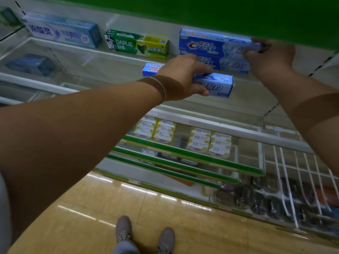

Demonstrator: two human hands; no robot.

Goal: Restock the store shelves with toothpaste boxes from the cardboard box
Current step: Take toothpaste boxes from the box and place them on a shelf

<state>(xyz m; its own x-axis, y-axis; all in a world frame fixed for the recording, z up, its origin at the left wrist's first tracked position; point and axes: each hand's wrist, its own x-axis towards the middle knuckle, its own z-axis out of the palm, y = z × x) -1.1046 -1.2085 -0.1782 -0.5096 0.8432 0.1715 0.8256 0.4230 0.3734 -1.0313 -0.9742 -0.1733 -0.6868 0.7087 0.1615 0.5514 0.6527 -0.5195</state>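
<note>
Two blue Crest toothpaste boxes are stacked on the top shelf (102, 52) at the right. My right hand (271, 57) pinches the right end of the upper box (211, 44); the lower box (233, 65) lies under it. My left hand (183, 77) grips another blue Crest box (214, 85) around its middle, held in the air in front of the stack. The box's left end sticks out past my wrist. The cardboard box is out of sight.
A green and yellow Darlie box (136, 44) and a pale blue toothpaste box (62, 30) stand further left on the same shelf. Lower shelves with green edges hold small yellow-white cartons (209, 142). A white wire rack (297, 165) is at the right. My shoes (145, 235) are on a tan tiled floor.
</note>
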